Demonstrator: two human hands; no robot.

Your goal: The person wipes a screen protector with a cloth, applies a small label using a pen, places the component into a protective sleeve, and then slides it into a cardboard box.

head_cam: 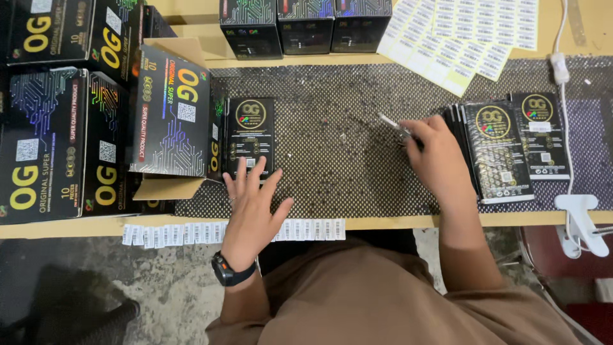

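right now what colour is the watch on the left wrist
Black, strap and case alike: the watch shows best in the head view.

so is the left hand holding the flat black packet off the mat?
No. The left hand lies open, fingers spread, on the lower edge of the flat black packet, which lies flat on the mesh mat.

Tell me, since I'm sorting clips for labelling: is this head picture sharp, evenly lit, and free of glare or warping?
Head view: mostly sharp and evenly lit; the right hand and the small shiny tool it holds look slightly blurred; mild glare on the glossy black packets and boxes; table edge bows a little, a wide-lens warp; floor lower left is dim.
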